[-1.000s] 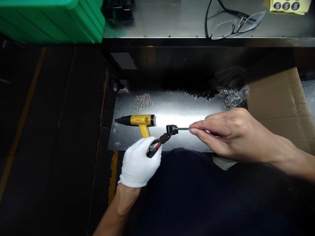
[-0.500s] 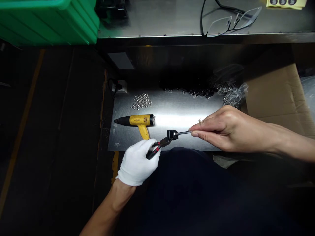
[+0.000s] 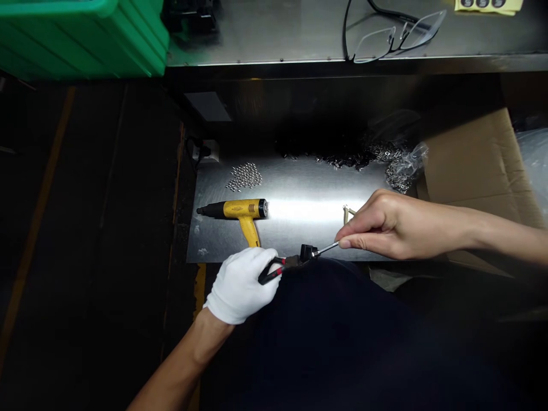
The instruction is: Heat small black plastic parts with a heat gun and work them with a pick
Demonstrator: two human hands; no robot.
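Connector sits just inside the near edge of the brushed steel sheet [image 3: 299, 228], w/ open metal beyond it toward the loose metal parts [image 3: 244, 177]; yellow-and-black heat gun [image 3: 235, 209] lies to its left. White-gloved left hand [image 3: 240, 287] comes up from below, fingers wrapped round black-and-red pliers [image 3: 274, 270], jaws clamped on small black connector [image 3: 308, 253]. Bare right hand [image 3: 398, 233] reaches in from right, arm nearly level, fingertips [image 3: 343, 243] pinched together on thin metal rod [image 3: 327, 248] sticking out of the connector.
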